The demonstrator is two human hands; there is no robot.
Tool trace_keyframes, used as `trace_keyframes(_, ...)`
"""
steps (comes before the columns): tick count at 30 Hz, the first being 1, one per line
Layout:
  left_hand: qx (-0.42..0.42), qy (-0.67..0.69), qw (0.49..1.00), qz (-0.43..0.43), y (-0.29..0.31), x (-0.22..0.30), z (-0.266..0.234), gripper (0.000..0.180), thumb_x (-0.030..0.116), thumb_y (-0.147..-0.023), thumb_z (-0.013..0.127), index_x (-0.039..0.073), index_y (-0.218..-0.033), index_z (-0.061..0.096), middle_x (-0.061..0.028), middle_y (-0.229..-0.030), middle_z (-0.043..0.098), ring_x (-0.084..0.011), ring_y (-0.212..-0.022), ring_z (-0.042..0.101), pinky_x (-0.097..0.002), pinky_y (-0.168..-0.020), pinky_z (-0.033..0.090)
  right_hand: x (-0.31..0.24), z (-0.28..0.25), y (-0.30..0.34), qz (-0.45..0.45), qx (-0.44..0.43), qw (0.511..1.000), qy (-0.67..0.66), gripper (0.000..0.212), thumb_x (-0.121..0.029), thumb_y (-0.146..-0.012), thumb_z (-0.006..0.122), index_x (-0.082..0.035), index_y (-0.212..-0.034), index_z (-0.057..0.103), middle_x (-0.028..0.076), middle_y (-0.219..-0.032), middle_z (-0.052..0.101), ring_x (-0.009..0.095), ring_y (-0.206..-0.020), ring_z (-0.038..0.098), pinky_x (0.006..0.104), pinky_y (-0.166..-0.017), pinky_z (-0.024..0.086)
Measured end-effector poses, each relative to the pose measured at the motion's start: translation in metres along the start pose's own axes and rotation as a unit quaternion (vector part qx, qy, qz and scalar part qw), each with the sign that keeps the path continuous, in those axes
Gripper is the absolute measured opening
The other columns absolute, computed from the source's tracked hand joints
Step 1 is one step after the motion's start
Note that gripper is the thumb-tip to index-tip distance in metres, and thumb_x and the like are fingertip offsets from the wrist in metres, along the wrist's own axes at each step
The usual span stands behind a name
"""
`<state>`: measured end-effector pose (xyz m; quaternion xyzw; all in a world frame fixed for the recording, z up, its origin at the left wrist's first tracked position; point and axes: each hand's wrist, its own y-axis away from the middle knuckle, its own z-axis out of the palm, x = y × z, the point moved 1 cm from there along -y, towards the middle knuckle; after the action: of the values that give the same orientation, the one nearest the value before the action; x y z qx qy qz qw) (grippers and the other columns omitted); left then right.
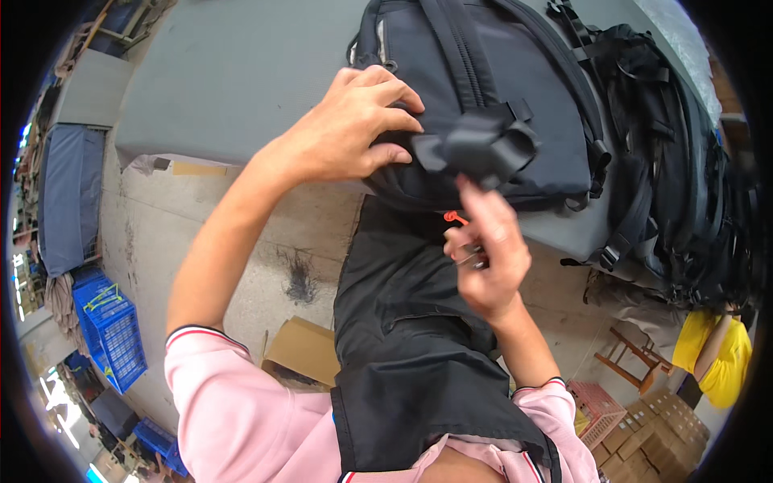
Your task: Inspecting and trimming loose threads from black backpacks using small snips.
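The right hand (493,245) closes round a small metal tool (477,259), perhaps snips, too blurred to confirm, just below a black strap bundle (487,146). The left hand (358,121), separate, lays spread, bent fingers against the black backpack (527,72), presumably steadying it on the grey table (241,64). More black packs (644,80) lie rightward.

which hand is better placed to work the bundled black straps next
Probably the right hand: it's right at the bundled black straps, though holding a small metal object. The left hand seemingly steadies the black fabric backpack.
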<state>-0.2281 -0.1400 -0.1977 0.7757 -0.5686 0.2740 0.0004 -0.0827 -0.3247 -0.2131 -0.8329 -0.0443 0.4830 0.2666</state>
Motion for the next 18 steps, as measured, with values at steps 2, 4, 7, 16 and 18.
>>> trace_keyframes(2, -0.038, 0.020, 0.997, 0.070, -0.012, -0.007, -0.004, 0.017, 0.011, -0.072, 0.072, 0.002, -0.082, 0.062, -0.0046, -0.088, 0.061, -0.0228, -0.091, 0.056, -0.0378, -0.087, 0.038, -0.002, -0.007, -0.020, 0.020, 0.023, 0.999, -0.020, 0.051, 0.014, -0.077, 0.053, 0.004, -0.127, 0.049, 0.020, -0.130, 0.051, 0.020, -0.088, 0.067, 0.0258, -0.072, 0.051)
trace_keyframes(4, -0.051, 0.069, 0.993, 0.085, -0.028, -0.002, 0.003, 0.016, 0.011, -0.073, 0.071, 0.002, -0.081, 0.061, -0.0071, -0.081, 0.059, -0.0255, -0.083, 0.056, -0.0371, -0.078, 0.041, 0.004, -0.016, -0.032, 0.047, 0.078, 0.995, -0.047, 0.042, 0.005, -0.086, 0.058, 0.001, -0.126, 0.052, 0.019, -0.132, 0.050, 0.020, -0.093, 0.066, 0.0250, -0.070, 0.051)
trace_keyframes(7, -0.022, 0.178, 0.973, 0.147, -0.053, 0.032, 0.008, 0.016, 0.010, -0.074, 0.072, 0.000, -0.081, 0.060, -0.0124, -0.068, 0.054, -0.0314, -0.064, 0.054, -0.0379, -0.057, 0.043, 0.005, -0.040, -0.025, 0.013, 0.124, 0.992, 0.015, 0.029, 0.003, -0.085, 0.060, 0.002, -0.114, 0.059, 0.016, -0.118, 0.061, 0.019, -0.096, 0.064, 0.0242, -0.071, 0.049)
trace_keyframes(16, 0.054, 0.403, 0.913, -0.043, -0.091, 0.102, 0.041, 0.014, 0.012, -0.091, 0.059, -0.002, -0.092, 0.062, -0.0022, -0.064, 0.057, -0.0079, -0.057, 0.048, -0.0238, -0.054, 0.039, -0.014, -0.107, 0.015, -0.055, 0.104, 0.968, 0.221, 0.045, -0.021, -0.071, 0.079, 0.002, -0.105, 0.060, 0.018, -0.106, 0.065, 0.029, -0.097, 0.063, 0.0343, -0.085, 0.049)
trace_keyframes(18, 0.101, 0.510, 0.846, -0.119, -0.085, 0.107, 0.057, 0.017, 0.015, -0.093, 0.059, -0.001, -0.092, 0.063, 0.0074, -0.070, 0.055, -0.0020, -0.064, 0.044, -0.0201, -0.056, 0.037, -0.010, -0.106, 0.020, -0.036, 0.126, 0.975, 0.178, 0.048, -0.017, -0.070, 0.080, 0.001, -0.107, 0.057, 0.018, -0.108, 0.064, 0.027, -0.097, 0.063, 0.0335, -0.083, 0.050)
